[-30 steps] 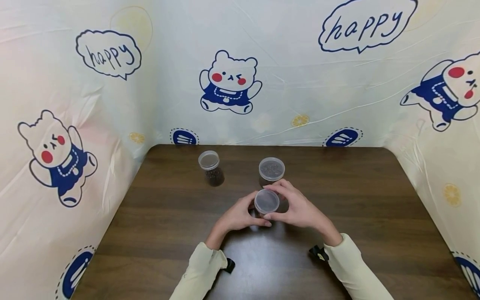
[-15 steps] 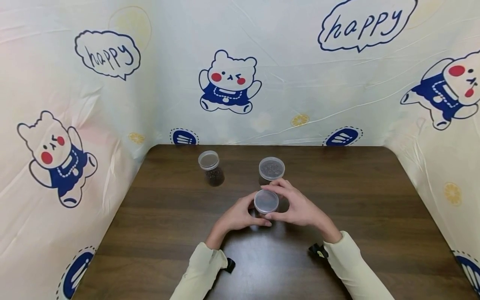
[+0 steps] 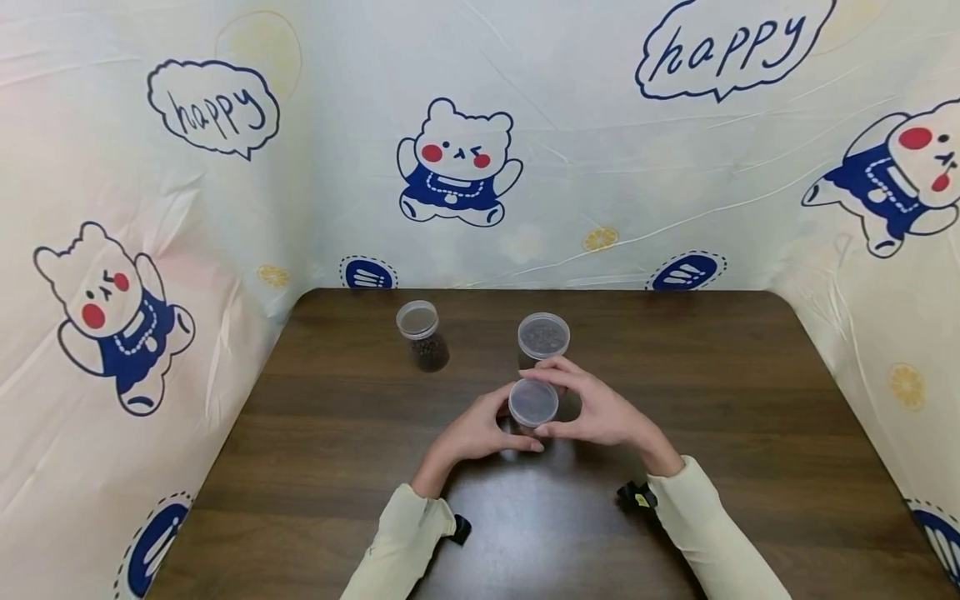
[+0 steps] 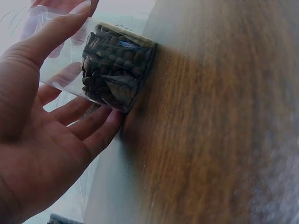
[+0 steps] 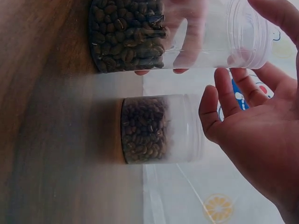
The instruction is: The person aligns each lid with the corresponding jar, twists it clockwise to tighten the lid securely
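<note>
A clear plastic jar with coffee beans in its bottom stands on the brown table, near the middle. My left hand grips its body, thumb on one side and fingers on the other; the left wrist view shows the jar in the left hand. My right hand curls round the jar's lid from the right, thumb and fingers at its rim.
A wider lidded jar of beans stands just behind the hands, also seen as the jar in the right wrist view. A smaller jar stands at the back left. Printed cloth walls close in three sides.
My right wrist has shifted slightly towards me and the fingers have turned a little round the lid. The jar and left hand have stayed put.
</note>
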Available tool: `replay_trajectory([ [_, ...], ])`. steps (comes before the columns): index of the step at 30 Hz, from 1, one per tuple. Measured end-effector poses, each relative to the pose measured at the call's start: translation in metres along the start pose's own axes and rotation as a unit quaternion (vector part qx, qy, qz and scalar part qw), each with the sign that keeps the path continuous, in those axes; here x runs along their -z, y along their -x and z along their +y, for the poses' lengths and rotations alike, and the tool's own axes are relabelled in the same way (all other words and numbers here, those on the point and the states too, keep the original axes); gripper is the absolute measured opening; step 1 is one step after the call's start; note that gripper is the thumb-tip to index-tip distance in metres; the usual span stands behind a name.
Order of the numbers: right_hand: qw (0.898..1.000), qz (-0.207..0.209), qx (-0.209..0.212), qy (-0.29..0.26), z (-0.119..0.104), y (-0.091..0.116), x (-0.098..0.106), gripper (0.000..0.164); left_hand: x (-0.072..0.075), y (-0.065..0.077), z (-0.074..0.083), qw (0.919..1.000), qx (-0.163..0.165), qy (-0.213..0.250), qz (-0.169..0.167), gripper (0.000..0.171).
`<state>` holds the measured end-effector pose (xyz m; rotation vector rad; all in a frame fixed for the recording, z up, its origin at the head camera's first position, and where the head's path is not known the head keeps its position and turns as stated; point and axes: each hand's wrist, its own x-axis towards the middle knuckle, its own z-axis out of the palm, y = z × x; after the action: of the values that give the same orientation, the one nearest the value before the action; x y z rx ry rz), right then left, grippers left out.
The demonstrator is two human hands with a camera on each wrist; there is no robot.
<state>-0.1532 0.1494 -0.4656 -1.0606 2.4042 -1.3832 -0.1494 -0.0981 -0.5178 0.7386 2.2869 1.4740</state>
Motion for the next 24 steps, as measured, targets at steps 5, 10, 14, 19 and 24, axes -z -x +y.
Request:
replay_trajectory([
  [5,1.0,0.003,-0.007,0.009,-0.005,0.002,-0.002,0.083,0.001,0.001,0.001,0.9999,-0.001,-0.01,0.0,0.079],
  [10,0.996,0.052,-0.038,0.053,-0.011,0.005,-0.011,0.092,0.001,0.001,0.0,0.9999,0.001,-0.015,0.003,0.08],
  [14,0.992,0.093,-0.042,0.071,-0.014,0.006,-0.017,0.079,0.001,0.0,0.0,1.0,0.002,-0.005,0.001,0.079],
  [19,0.991,0.109,-0.037,0.076,-0.014,0.005,-0.019,0.068,0.001,0.001,-0.001,1.0,0.004,-0.004,0.001,0.081],
  [24,0.991,0.109,-0.023,0.067,-0.011,0.003,-0.017,0.066,0.001,0.001,0.0,0.9999,0.008,-0.006,0.004,0.082],
])
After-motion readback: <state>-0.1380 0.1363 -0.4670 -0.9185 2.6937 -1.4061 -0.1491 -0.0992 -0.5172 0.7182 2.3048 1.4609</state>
